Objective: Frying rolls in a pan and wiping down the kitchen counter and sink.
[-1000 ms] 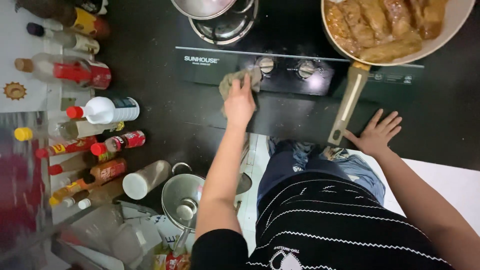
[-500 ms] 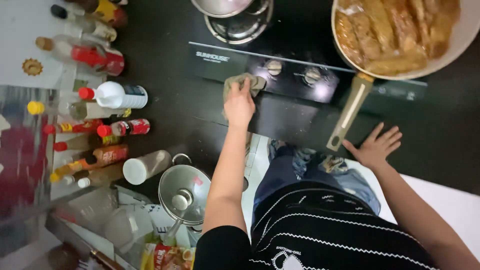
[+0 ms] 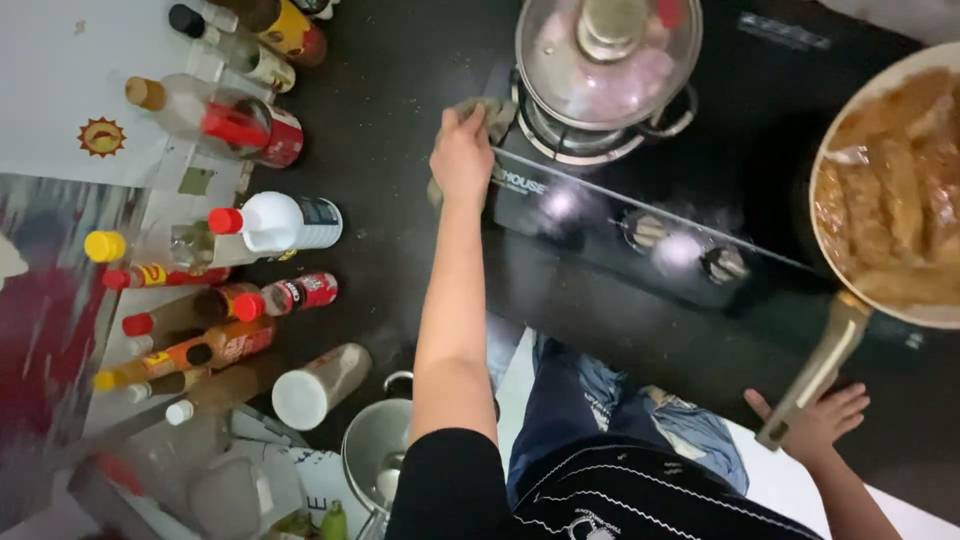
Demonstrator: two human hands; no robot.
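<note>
While the right hand (image 3: 822, 420) rests with its fingers spread and released on the near edge of the desk (image 3: 400, 120), just below the pan handle (image 3: 822, 372), the left hand (image 3: 462, 155) is clenched on a cloth (image 3: 490, 112) and presses it on the dark desk at the left corner of the stove (image 3: 640, 215).

Half a second ago this hand and the cloth lie at the front of the stove, beside the knobs (image 3: 648, 230). Now they are farther up and to the left, next to the burner that carries the pot with a glass lid (image 3: 608, 62). The cloth touches the stove edge, and part of it is hidden under the fingers. The arm is stretched out more than before. The right hand keeps almost the same place on the edge.

I judge from this that the wiping goes along the stove border, from the front panel toward the back corner, so the front strip seems already passed and the area around the pot is the part in hand.

The pan (image 3: 890, 190) with brown food stands at the right on the stove, apart from the cloth. Many bottles (image 3: 270, 222) stand and lie at the left, near the cloth but not touching it.
</note>
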